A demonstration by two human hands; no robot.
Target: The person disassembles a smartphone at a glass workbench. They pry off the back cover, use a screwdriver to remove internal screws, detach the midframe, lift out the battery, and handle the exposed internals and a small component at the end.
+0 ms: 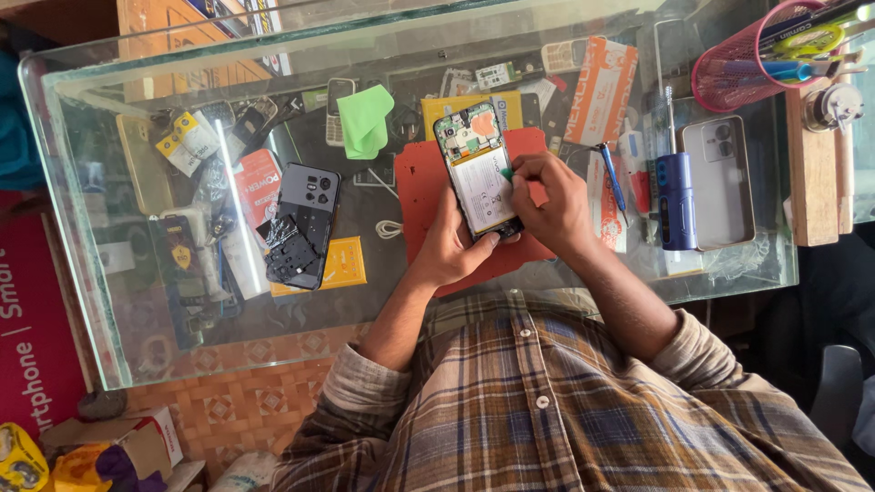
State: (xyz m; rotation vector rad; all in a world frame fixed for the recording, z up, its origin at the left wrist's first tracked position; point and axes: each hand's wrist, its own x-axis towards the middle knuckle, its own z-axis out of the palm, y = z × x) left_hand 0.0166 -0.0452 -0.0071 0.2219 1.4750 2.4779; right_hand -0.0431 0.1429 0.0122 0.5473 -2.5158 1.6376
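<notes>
A glass counter (109, 301) bears a red mat (419, 187), dark back cover (305, 223) and blue screwdriver (675, 196).

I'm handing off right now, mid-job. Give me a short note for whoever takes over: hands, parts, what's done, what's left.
Left hand: grips the opened phone from below, over the red mat.
Right hand: fingertips on a small green piece at the battery; grip unclear.
Parts: dark back cover lies to the left on the glass table; blue screwdriver to the right.
Done: the phone's back is off and its insides are exposed.
Left: the battery sits in the phone.
</notes>
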